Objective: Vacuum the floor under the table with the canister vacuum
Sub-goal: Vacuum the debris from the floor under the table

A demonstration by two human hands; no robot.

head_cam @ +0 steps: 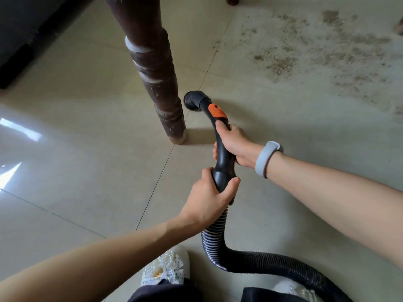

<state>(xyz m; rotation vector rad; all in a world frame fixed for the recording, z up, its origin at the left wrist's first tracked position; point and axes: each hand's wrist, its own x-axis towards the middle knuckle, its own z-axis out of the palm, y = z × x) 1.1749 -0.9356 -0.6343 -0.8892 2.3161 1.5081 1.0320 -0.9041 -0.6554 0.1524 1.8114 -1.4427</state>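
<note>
Both hands grip the vacuum handle (220, 147): the right hand (234, 146) wraps its upper part, the left hand (210, 198) holds the lower end where the ribbed hose (259, 261) begins. The open nozzle (193, 100) is just beside the table leg (157, 77), while the dirt (322, 49) lies well apart, to the right. I think the nozzle could knock against the leg when it swings toward the dirt.

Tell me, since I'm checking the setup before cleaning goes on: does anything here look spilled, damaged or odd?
Yes. Brownish debris lies scattered over the floor tiles at upper right. The vacuum handle, held by both the left hand and the right hand, ends in a bare open nozzle with no floor head. The table leg has worn pale patches.
</note>
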